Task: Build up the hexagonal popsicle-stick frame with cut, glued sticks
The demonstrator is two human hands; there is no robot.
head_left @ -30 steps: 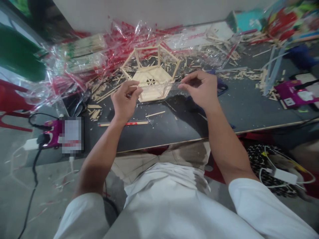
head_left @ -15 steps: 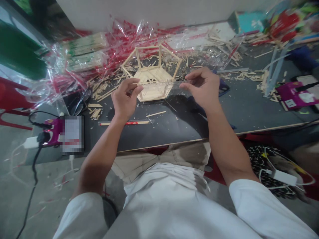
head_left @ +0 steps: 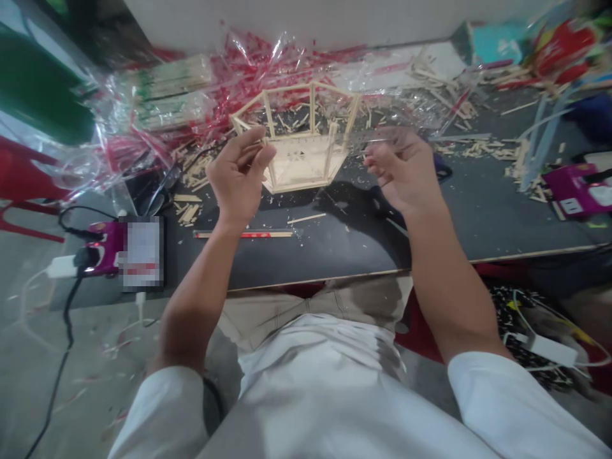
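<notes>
My left hand point(head_left: 238, 173) and my right hand point(head_left: 405, 171) are raised above the dark tabletop point(head_left: 335, 248). Each pinches one end of a long clear plastic wrapper point(head_left: 354, 141) stretched between them. A thin pale stick seems to run along the wrapper's top edge, though blur makes this unsure. Directly behind the wrapper stands a hexagonal frame of wooden sticks point(head_left: 306, 167) with upright posts and a slatted floor. A chopstick in a red-printed sleeve point(head_left: 243, 234) lies on the table below my left wrist.
Crumpled clear and red wrappers point(head_left: 191, 115) and packs of sticks pile up at the back left. Stick offcuts point(head_left: 459, 137) litter the back right. A pink device point(head_left: 102, 252) with cables sits at the left edge, another pink box point(head_left: 576, 191) at the right.
Both hands have lifted the clear wrapper higher and toward me, and it now sits in front of the frame's posts. The view has shifted slightly.
</notes>
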